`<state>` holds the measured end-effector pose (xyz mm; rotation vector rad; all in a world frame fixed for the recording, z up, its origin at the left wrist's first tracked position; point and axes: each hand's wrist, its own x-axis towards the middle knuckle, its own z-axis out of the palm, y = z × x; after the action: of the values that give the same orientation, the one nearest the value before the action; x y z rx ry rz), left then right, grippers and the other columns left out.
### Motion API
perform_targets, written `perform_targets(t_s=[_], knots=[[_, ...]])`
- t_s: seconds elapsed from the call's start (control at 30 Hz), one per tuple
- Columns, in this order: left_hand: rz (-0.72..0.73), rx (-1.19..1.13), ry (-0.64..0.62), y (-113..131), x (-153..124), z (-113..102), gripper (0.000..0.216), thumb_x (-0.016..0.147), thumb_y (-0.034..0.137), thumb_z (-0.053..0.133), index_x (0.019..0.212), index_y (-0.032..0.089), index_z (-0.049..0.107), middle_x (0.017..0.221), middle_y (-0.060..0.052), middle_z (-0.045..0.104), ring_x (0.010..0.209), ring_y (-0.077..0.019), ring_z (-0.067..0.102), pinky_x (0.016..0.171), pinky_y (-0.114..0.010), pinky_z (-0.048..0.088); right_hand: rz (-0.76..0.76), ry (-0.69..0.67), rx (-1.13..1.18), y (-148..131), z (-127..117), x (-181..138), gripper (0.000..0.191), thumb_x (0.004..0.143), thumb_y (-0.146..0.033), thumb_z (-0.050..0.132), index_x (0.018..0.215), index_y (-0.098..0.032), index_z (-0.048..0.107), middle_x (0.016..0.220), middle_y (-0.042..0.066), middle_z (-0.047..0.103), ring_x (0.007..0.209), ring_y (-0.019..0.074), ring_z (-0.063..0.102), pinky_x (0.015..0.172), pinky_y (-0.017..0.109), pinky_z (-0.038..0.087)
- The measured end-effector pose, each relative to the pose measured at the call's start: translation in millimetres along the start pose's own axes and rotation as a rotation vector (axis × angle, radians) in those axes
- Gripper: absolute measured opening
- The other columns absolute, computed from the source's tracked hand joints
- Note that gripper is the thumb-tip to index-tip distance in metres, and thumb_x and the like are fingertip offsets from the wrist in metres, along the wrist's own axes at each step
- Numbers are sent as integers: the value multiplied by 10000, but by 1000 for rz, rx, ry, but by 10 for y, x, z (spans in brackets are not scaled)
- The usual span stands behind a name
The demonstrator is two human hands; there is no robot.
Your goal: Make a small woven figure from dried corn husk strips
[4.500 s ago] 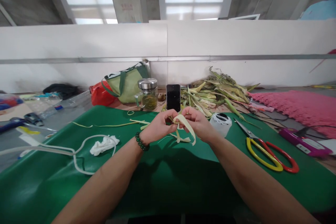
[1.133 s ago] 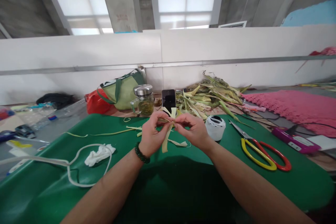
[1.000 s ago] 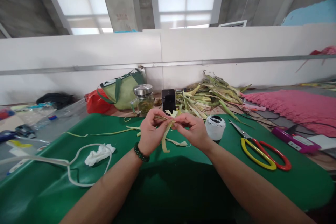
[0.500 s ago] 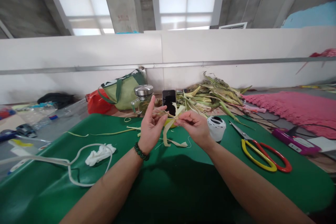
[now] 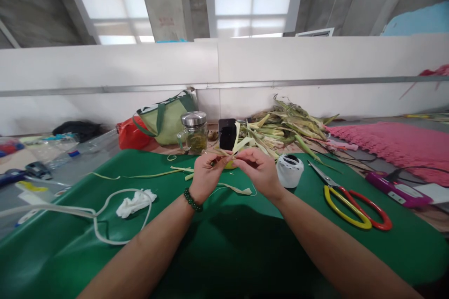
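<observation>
Above the green mat [image 5: 224, 243], my left hand [image 5: 205, 177] and my right hand [image 5: 259, 173] meet, both pinched on a small bundle of pale corn-husk strips [image 5: 231, 152]. One strip sticks upward between the fingers. A green bead bracelet [image 5: 192, 200] circles my left wrist. Loose husk strips [image 5: 238, 189] lie on the mat just beneath the hands.
A white thread spool [image 5: 289, 171] and yellow-and-red scissors [image 5: 351, 198] lie right of the hands. Behind stand a phone [image 5: 227, 133], a glass jar [image 5: 194, 131], a green bag [image 5: 164, 117] and a husk pile [image 5: 287, 124]. White cord [image 5: 94, 217] and crumpled tissue [image 5: 135, 198] lie left. Pink knit [image 5: 396, 142] far right.
My left hand, open half a second ago, has closed on the husk bundle again. The strip that hung down now points upward.
</observation>
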<state>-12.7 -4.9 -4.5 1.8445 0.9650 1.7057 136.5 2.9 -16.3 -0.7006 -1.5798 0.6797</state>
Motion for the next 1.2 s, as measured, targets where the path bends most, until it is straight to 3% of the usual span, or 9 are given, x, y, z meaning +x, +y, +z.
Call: perform_targets(t_s=[0.1, 0.3, 0.4, 0.53, 0.63, 0.83, 1.03, 1.2], knots=[[-137, -141, 18, 7, -11, 15, 153, 695, 323, 731, 703, 170, 723, 802, -60, 739, 774, -194, 667, 716, -315, 535, 104, -77, 57, -10, -21, 33, 169, 763, -351, 645, 726, -188, 623, 626, 15, 666, 536, 159, 643, 530, 274, 534], [-486, -514, -19, -42, -4, 57, 215, 621, 334, 783, 651, 153, 671, 601, 6, 645, 573, -109, 608, 607, -251, 538, -7, -146, -46, -46, -70, 35, 136, 809, -315, 589, 759, -194, 626, 639, 8, 654, 467, 119, 585, 464, 243, 490], [-541, -563, -34, -35, 8, 39, 234, 624, 336, 784, 725, 152, 680, 636, -2, 655, 597, -114, 628, 632, -257, 552, -43, -140, -88, -30, -63, 22, 115, 816, -307, 582, 785, -202, 620, 690, 20, 665, 501, 129, 604, 486, 255, 505], [-392, -444, -137, 3, 27, -1, 358, 635, 329, 778, 948, 178, 694, 743, -13, 697, 684, -140, 655, 683, -278, 551, -73, -130, -138, 2, -41, 11, 102, 818, -290, 576, 770, -209, 613, 688, 16, 667, 520, 133, 614, 505, 257, 502], [-310, -297, -247, 0, 32, -10, 300, 624, 312, 775, 871, 155, 710, 774, -47, 724, 726, -180, 664, 697, -308, 551, -73, -123, -159, 8, -36, -1, 112, 806, -284, 588, 725, -207, 600, 671, 11, 672, 508, 126, 608, 487, 241, 483], [-172, 104, -130, -72, 58, -85, 163, 735, 272, 620, 827, 153, 685, 611, -20, 675, 600, -171, 653, 568, -263, 526, -49, -181, -291, 34, -59, -20, 144, 831, -293, 564, 729, -205, 614, 592, -4, 641, 473, 126, 591, 472, 238, 443], [106, 412, -213, -97, 87, -190, 128, 755, 161, 545, 774, 172, 671, 787, -48, 708, 666, -145, 631, 595, -232, 489, -166, -160, -503, 42, -117, 9, 173, 863, -287, 527, 720, -220, 598, 601, -2, 623, 545, 141, 566, 538, 250, 402], [249, 575, -268, -72, 81, -212, 189, 753, 106, 521, 841, 185, 669, 706, -23, 680, 629, -141, 608, 624, -238, 467, -203, -226, -541, 12, -138, 16, 166, 882, -253, 484, 754, -213, 583, 616, 2, 611, 555, 147, 544, 561, 257, 368]])
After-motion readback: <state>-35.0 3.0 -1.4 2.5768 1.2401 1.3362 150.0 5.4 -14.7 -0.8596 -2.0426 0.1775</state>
